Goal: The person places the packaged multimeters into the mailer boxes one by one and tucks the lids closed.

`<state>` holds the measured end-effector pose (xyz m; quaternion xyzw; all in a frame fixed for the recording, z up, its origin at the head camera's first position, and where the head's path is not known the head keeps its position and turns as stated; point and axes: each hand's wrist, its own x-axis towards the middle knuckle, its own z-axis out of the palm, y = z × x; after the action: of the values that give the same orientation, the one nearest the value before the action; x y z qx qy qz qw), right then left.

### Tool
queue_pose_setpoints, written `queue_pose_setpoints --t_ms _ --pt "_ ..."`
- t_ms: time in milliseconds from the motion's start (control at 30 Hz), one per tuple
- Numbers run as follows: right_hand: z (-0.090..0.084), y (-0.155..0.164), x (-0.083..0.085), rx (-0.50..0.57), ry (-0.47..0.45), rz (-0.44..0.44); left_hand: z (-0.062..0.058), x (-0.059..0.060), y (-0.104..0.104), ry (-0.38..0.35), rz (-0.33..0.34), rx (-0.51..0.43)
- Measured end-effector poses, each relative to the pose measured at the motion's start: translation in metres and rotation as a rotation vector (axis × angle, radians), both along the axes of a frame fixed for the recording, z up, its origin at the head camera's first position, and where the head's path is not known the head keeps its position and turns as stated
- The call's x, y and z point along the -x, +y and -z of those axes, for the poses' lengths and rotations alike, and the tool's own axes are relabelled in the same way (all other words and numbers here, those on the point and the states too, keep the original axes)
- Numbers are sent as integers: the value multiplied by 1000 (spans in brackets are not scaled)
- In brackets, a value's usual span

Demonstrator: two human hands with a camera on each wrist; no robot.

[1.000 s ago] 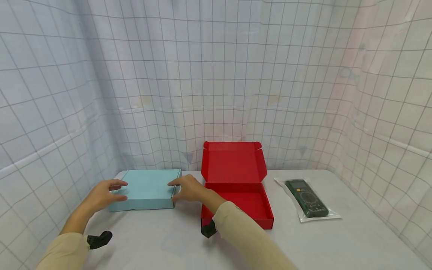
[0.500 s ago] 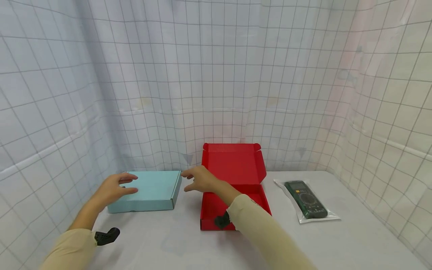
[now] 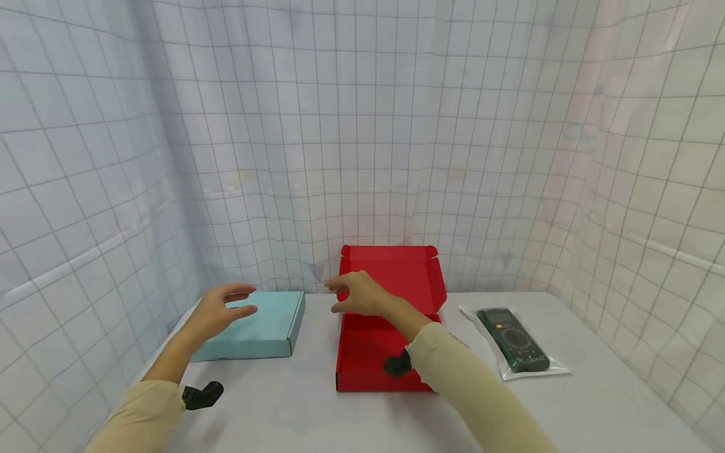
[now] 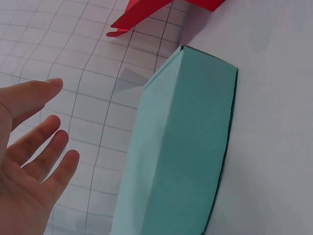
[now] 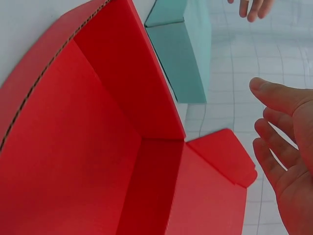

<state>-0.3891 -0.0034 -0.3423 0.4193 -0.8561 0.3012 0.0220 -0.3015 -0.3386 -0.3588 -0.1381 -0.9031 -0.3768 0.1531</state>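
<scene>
Both hands have shifted right from the light-blue cardboard box (image 3: 274, 318), whose edges they flanked a second ago. Its lid closed, that box lies flat at the table's (image 3: 294, 409) left. Over it hovers the left hand (image 3: 212, 313) — fingers loosely spread, gripping nothing. Similarly relaxed, thumb and fingers parted, the right hand (image 3: 365, 294) hangs above the red cardboard box (image 3: 370, 381), lid raised at the back. Farther right, a green-cased digital multimeter (image 3: 514, 340) lies inside a clear plastic bag (image 3: 535, 374).
</scene>
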Motion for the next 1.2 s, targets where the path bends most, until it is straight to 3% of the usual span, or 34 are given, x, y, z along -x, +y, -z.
queue_pose_setpoints --t_ms 167,600,933,1200 --pt "-7 17 1 3 18 27 -1 5 17 4 17 -45" --pt "-10 61 1 -11 23 30 10 13 60 -81 64 -175" --pt "-20 99 6 19 24 56 16 9 90 -137 107 -245" --pt "-21 126 9 -4 90 89 22 6 103 -171 138 -283"
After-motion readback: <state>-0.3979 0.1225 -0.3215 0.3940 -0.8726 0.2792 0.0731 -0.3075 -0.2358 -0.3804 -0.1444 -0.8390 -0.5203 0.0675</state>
